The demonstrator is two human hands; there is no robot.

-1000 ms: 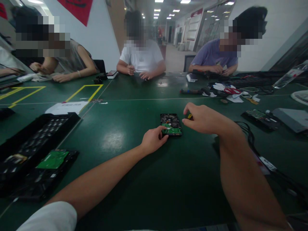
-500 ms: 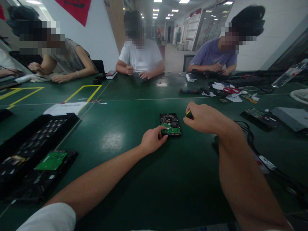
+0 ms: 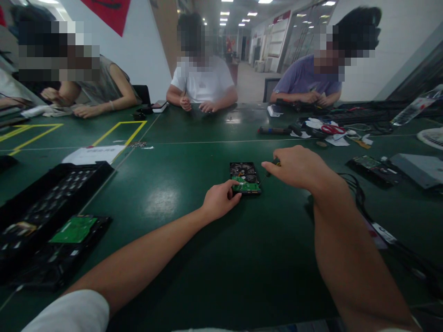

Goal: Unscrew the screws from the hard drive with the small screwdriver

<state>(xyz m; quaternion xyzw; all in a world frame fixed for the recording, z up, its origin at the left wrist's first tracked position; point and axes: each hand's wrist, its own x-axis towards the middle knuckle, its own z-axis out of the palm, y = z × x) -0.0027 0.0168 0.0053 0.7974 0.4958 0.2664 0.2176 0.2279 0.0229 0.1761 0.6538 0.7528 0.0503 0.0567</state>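
Observation:
A hard drive (image 3: 244, 169) lies on the green table with a green circuit board (image 3: 249, 186) on its near half. My left hand (image 3: 220, 199) grips the drive's near left corner, fingers on the board and thumb at the near edge. In my right hand (image 3: 298, 167) is a screwdriver (image 3: 276, 162), its dark and yellow handle partly covered by the fingers. The thin shaft slants down to the left, toward the right edge of the board. Whether its tip touches a screw is too small to tell.
On the left stand a long black tray (image 3: 65, 184) and a black unit with a green board (image 3: 74, 229). Another drive (image 3: 374, 169), a grey box (image 3: 420, 169) and black cables (image 3: 391, 237) lie right. Scissors (image 3: 332, 129) rest among scraps. Three people sit opposite.
My right hand has turned, and the screwdriver handle now shows less between the fingers. My left hand stays on the drive.

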